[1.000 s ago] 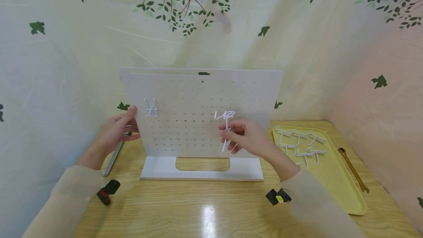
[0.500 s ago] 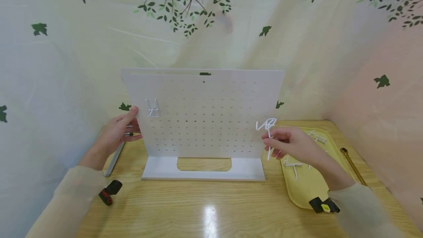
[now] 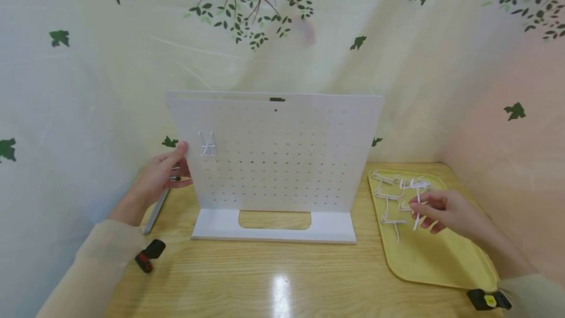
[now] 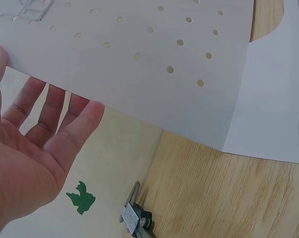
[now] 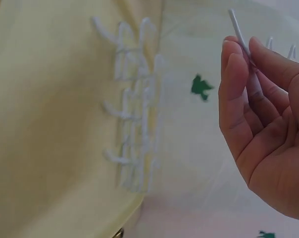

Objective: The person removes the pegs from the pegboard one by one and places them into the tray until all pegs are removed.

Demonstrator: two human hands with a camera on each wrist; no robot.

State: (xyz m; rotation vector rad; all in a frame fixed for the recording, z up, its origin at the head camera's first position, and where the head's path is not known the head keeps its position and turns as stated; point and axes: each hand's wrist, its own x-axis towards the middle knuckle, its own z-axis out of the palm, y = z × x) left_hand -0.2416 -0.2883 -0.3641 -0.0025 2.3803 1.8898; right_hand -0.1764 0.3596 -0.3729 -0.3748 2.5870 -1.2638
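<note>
A white pegboard stands upright on its base, tilted slightly back. My left hand grips its left edge, thumb on the front and fingers going behind, as the left wrist view of the hand shows. One white wire hook is mounted on the upper left of the board. Over the yellow tray, my right hand pinches another white wire pegboard hook by its long prong. In the right wrist view that prong sticks out between thumb and forefinger.
Several white wire hooks lie in the tray's far part, seen also as blurred hooks in the right wrist view. A metal caliper lies on the wooden table left of the board. Printed cloth walls enclose the table.
My right hand has moved right with the hook, from in front of the board to over the tray. My left hand keeps its grip on the board's edge.
</note>
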